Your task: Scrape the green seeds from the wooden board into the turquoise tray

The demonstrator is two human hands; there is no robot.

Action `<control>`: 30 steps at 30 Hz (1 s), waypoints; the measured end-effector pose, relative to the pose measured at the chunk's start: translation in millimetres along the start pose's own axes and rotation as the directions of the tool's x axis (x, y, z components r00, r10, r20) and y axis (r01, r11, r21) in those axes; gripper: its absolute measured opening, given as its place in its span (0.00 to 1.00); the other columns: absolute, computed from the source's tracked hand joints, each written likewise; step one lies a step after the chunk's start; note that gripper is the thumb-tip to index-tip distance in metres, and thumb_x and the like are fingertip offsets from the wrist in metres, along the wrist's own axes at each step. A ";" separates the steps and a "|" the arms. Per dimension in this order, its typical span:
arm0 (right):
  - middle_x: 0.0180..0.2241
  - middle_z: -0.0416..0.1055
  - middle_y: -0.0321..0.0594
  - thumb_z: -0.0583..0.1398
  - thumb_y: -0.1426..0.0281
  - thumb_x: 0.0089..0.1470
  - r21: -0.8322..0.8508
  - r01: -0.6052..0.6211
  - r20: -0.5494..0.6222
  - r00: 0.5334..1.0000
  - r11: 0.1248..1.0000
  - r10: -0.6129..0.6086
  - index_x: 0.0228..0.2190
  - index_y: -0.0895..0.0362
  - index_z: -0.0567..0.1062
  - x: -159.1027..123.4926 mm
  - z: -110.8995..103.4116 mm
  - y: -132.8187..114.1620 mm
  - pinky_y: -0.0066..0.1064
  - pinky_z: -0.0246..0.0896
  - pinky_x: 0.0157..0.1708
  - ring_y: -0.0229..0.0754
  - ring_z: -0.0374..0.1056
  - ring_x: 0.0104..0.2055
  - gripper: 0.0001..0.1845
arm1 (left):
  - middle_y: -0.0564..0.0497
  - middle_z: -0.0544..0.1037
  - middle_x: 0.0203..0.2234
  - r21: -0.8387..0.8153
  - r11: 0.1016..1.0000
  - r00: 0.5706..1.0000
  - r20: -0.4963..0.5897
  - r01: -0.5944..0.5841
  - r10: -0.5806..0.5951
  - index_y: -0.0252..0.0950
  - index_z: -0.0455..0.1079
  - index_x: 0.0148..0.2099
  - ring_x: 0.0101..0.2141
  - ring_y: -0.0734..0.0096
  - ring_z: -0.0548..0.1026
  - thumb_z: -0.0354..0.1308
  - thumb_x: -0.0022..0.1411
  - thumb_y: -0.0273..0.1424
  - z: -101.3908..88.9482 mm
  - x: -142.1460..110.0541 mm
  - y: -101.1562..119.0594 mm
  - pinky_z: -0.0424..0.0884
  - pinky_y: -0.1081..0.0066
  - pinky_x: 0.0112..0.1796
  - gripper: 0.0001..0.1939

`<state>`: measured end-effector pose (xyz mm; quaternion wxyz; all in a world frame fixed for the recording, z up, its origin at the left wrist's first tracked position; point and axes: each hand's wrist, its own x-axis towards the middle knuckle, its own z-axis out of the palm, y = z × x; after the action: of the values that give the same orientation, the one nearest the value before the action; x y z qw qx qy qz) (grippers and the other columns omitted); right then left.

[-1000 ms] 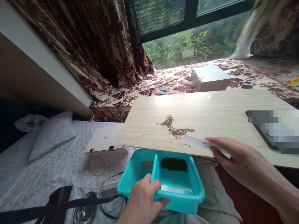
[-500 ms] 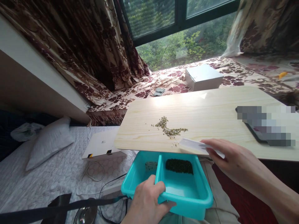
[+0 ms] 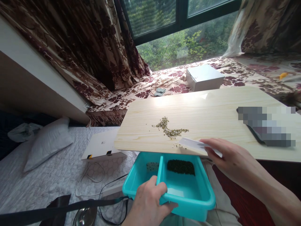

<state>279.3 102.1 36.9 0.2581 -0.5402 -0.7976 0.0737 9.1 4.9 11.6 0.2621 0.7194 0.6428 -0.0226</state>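
My left hand (image 3: 151, 199) grips the near rim and divider of a turquoise two-compartment bin (image 3: 208, 201), held just below the table's front edge. Dark green beans (image 3: 181, 167) lie at the far end of its right compartment; a few specks show in the left one. With my right hand (image 3: 227, 153) I pinch a white plastic scraper (image 3: 191, 143), its flat end down on the wooden table (image 3: 211, 116). Left of the scraper a loose trail of small green beans (image 3: 168, 129) is spread on the tabletop, with several stray ones close to its blade.
A phone-like dark slab (image 3: 256, 128), partly blurred out, lies on the table's right. Behind stands a white box (image 3: 205, 77) on the floral window seat. To the left, a flat white box (image 3: 101, 144), cables, a metal bowl (image 3: 85, 215) and a pillow (image 3: 48, 144) rest on the bed.
The whole view has shifted slightly. The scraper has moved a little toward the table's front edge, beside the stray beans. My left hand keeps its grip on the bin.
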 end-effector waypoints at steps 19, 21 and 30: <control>0.36 0.84 0.43 0.53 0.72 0.58 -0.022 0.026 0.000 1.000 0.999 -0.026 0.40 0.53 0.81 4.2 -1.6 -4.2 0.35 0.72 0.28 0.49 0.80 0.34 0.17 | 0.54 0.71 0.31 -0.013 1.000 0.999 -0.025 -0.020 0.019 0.39 0.70 0.31 0.33 0.66 0.73 0.73 0.54 0.36 -1.1 1.1 0.9 0.57 0.70 0.31 0.13; 0.36 0.84 0.43 0.53 0.72 0.58 -0.011 0.044 0.018 0.999 0.999 -0.044 0.40 0.54 0.81 4.3 -1.7 -5.1 0.35 0.72 0.28 0.49 0.80 0.34 0.17 | 0.54 0.71 0.31 -0.024 0.999 1.000 -0.019 -0.024 0.024 0.39 0.70 0.30 0.34 0.65 0.73 0.73 0.54 0.35 -1.0 1.3 0.5 0.57 0.70 0.31 0.13; 0.37 0.83 0.43 0.53 0.72 0.58 0.023 0.058 0.024 0.998 0.998 -0.059 0.41 0.53 0.80 6.9 4.8 -2.8 0.34 0.72 0.29 0.48 0.79 0.35 0.16 | 0.54 0.70 0.30 -0.021 0.999 0.999 -0.031 -0.027 0.026 0.39 0.70 0.30 0.32 0.67 0.72 0.73 0.53 0.37 2.1 1.4 -0.9 0.55 0.70 0.30 0.15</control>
<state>272.7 107.9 36.2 0.2563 -0.5130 -0.8152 0.0814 9.1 5.4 9.0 0.2601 0.7253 0.6374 -0.0015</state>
